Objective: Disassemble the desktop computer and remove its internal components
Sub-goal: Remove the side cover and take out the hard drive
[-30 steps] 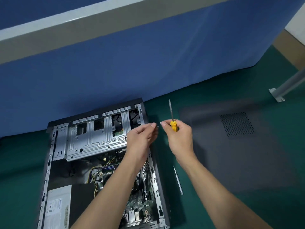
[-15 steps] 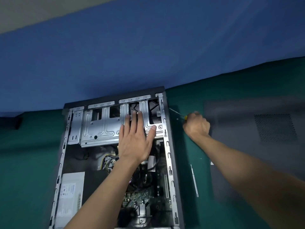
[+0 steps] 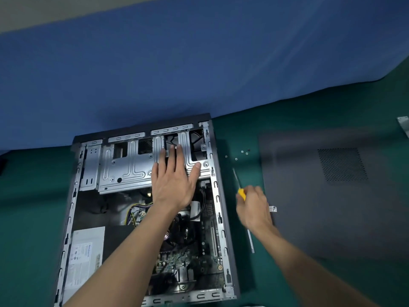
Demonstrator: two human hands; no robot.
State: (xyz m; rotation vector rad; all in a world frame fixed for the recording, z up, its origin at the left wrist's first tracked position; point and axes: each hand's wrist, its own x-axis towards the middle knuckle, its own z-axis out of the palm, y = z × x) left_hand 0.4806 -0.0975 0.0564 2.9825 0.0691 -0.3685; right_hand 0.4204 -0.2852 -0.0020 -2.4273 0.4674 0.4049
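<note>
The open desktop case (image 3: 223, 196) lies flat on the green mat, its side off. A silver drive cage (image 3: 126, 165) spans its far end; the power supply (image 3: 85, 255) sits near left and the motherboard (image 3: 194, 258) near right. My left hand (image 3: 174, 180) lies flat, fingers spread, on the right part of the drive cage. My right hand (image 3: 254, 207) is to the right of the case over the mat, closed on a yellow-handled screwdriver (image 3: 238, 181) whose shaft points away from me.
The removed dark side panel (image 3: 332, 196) lies on the mat to the right. Several loose screws (image 3: 242, 152) rest between it and the case. A thin silver strip (image 3: 251, 241) lies under my right wrist. A blue partition (image 3: 199, 63) stands behind.
My left hand went from a pinch near the right hand to lying flat on the drive cage. My right hand has drawn back toward me with the screwdriver.
</note>
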